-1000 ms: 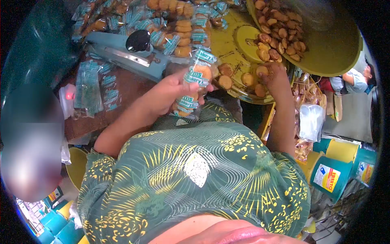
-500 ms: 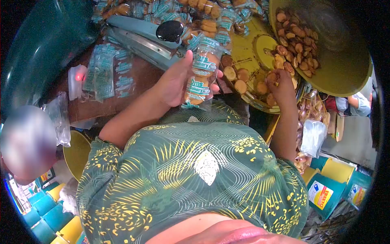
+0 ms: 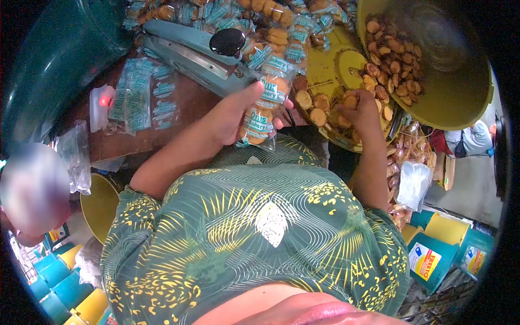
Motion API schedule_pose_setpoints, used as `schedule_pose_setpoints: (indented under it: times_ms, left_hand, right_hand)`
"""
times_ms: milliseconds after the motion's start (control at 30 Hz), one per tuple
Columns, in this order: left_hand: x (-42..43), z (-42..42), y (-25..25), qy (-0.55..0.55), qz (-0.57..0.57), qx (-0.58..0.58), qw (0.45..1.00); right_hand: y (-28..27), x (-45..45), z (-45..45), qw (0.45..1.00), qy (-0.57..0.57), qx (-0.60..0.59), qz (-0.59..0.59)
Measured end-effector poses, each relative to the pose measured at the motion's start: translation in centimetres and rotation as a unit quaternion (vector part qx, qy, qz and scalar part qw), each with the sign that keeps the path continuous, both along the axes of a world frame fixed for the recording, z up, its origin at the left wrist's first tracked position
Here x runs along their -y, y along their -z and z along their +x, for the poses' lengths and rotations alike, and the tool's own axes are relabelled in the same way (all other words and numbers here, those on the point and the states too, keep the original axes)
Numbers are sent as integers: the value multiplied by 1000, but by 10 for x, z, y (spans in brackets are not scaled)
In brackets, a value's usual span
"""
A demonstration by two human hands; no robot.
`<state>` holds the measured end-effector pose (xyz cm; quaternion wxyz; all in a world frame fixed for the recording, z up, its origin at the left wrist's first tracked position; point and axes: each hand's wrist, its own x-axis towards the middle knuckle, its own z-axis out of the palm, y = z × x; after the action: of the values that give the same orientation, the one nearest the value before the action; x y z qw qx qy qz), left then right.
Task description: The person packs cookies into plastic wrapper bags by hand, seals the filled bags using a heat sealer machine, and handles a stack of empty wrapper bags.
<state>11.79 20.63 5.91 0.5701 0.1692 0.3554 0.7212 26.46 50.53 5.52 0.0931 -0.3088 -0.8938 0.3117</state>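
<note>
My left hand (image 3: 234, 112) is closed around a clear printed plastic bag (image 3: 273, 92) with round cookies stacked inside, held upright in front of my chest. My right hand (image 3: 367, 115) pinches a round brown cookie (image 3: 350, 103) over a yellow lid (image 3: 331, 50). Several loose cookies (image 3: 318, 117) lie on that lid, close to my right fingers. Just beyond my left hand stands a blue-grey hand sealer (image 3: 184, 54) with a black knob (image 3: 227, 42). A yellow tub (image 3: 455, 70), tilted toward the lid, has many more cookies (image 3: 398, 65) in it.
Filled cookie bags (image 3: 279, 35) are heaped along the back. Flat printed bags (image 3: 136, 92) lie on the brown table (image 3: 108, 147) at the left. A large dark green container (image 3: 70, 59) rises at the far left. Teal and yellow tubs (image 3: 433, 254) stand low at the right.
My right hand has drawn slightly left and now shows a cookie between its fingers. My left hand still holds the bag, which has shifted a little.
</note>
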Motion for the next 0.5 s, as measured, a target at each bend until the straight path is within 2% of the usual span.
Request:
schedule_pose_setpoints:
  times_ms: [33,133,233,333,433,500]
  left_hand:
    - [0,1,-3,-1,-3,-9,1000]
    - [-1,5,-6,-19,-36,-118,992]
    - [-3,2,-12,0,-30,-215,976]
    - [-7,1,-9,13,-1,-273,962]
    - [-9,2,-11,39,-7,-297,954]
    - [-9,4,-19,57,-7,-313,948]
  right_hand:
    - [-1,5,0,996,-27,8,84]
    - [-17,18,-5,998,40,46,9]
    - [-9,0,-3,997,22,34,71]
    - [-20,-6,-8,981,-64,-145,-113]
    - [-53,33,-21,913,-129,-336,-193]
    - [-61,50,-30,909,-170,-331,-186]
